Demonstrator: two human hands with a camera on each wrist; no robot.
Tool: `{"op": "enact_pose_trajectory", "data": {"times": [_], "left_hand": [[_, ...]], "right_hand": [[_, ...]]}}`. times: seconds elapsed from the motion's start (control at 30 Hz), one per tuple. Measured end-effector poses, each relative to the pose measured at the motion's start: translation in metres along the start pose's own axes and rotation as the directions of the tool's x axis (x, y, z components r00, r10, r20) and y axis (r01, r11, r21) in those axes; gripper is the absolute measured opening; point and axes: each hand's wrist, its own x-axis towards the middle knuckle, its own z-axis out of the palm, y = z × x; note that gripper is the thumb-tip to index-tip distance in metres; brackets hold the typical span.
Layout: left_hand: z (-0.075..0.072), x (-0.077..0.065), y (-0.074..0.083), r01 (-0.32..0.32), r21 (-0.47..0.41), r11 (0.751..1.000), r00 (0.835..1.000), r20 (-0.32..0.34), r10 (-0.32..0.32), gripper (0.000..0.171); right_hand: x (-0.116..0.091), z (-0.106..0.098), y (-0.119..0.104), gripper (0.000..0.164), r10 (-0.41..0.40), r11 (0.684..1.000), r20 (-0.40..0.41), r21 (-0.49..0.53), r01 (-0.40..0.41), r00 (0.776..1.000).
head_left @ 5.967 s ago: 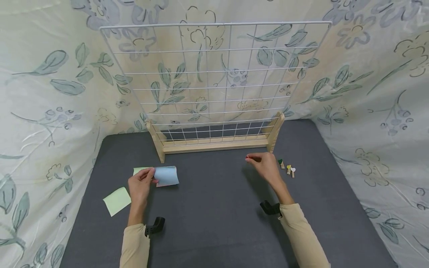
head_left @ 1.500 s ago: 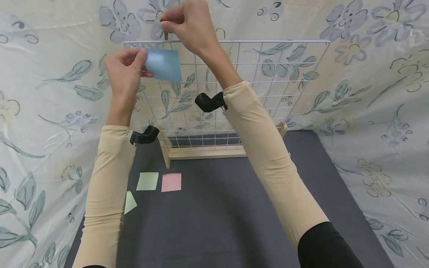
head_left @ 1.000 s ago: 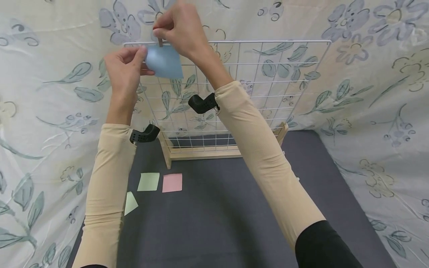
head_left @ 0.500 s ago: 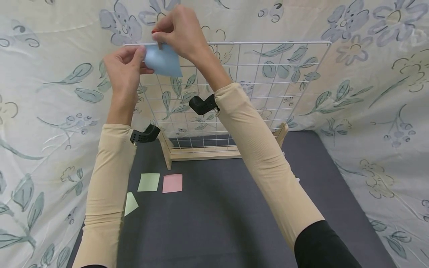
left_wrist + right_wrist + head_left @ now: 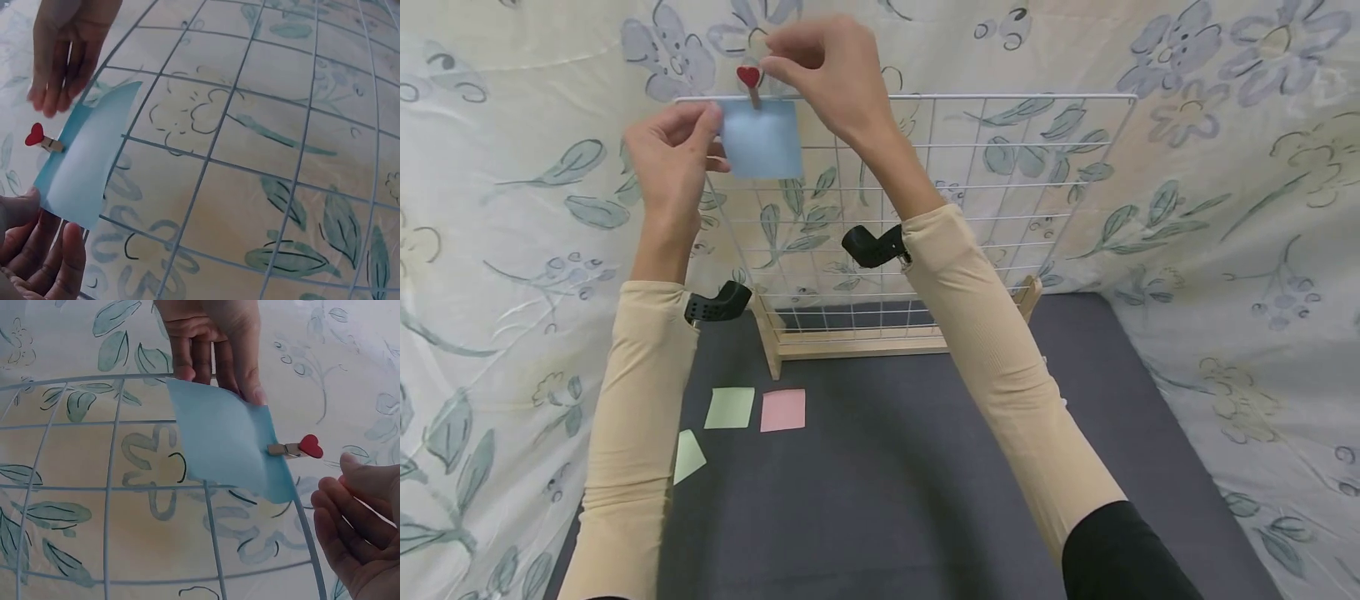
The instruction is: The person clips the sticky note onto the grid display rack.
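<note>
A blue paper square [image 5: 763, 142] hangs at the upper left of the white wire grid [image 5: 934, 146]. One small wooden clothespin with a red heart [image 5: 748, 77] clips its upper edge to the top wire. My left hand [image 5: 670, 158] pinches the left edge of the paper, thumb in front and fingers partly behind, as the right wrist view shows. Just right of the clothespin, my right hand [image 5: 842, 79] has relaxed, bent fingers with nothing between them. In the left wrist view a gap separates this right hand [image 5: 72, 53] from the clothespin [image 5: 44, 139].
Wooden feet [image 5: 767, 337] support the grid on a dark table [image 5: 865, 500]. Near the left lie a green paper square [image 5: 730, 407], a pink one [image 5: 783, 410] and another green one [image 5: 688, 457], partly behind the left sleeve. Patterned cloth [image 5: 1247, 250] surrounds the table.
The blue paper has been raised from the table to the grid's top wire. The right hand brought the red-heart clothespin onto it, then let go and drew back right. The left hand shifted slightly left.
</note>
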Motion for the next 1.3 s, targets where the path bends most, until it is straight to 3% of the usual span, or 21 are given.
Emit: {"op": "enact_pose_trajectory", "data": {"times": [0.23,0.47,0.7,0.83,1.1,1.3], "left_hand": [[-0.004,-0.006,-0.01,0.041,0.031,0.999,0.999,0.006,-0.041,0.021],[-0.009,-0.015,-0.026,0.013,0.0,1.0,0.999,0.045,-0.013,0.018],[-0.017,-0.027,-0.039,-0.039,0.0,0.999,0.998,0.05,0.039,0.017],[-0.021,-0.033,-0.045,-0.053,0.005,0.999,0.998,0.044,0.052,0.016],[-0.03,-0.047,-0.062,-0.059,0.0,0.998,0.996,0.06,0.059,0.016],[-0.043,-0.057,-0.076,-0.048,0.064,0.997,0.998,0.046,0.045,0.014]], "right_hand": [[-0.023,-0.007,0.009,0.023,-0.05,0.992,-0.01,0.116,0.051,0.999],[-0.043,-0.007,0.027,0.022,-0.045,0.976,0.013,0.212,0.041,0.999],[-0.065,-0.01,0.053,0.019,-0.009,0.976,0.016,0.22,0.005,1.0],[-0.075,-0.013,0.065,0.019,0.018,0.971,0.015,0.236,-0.021,1.0],[-0.104,-0.015,0.094,0.022,0.184,0.932,0.046,0.31,-0.189,0.982],[-0.122,-0.013,0.115,0.023,0.215,0.928,0.039,0.304,-0.216,0.976]]}}
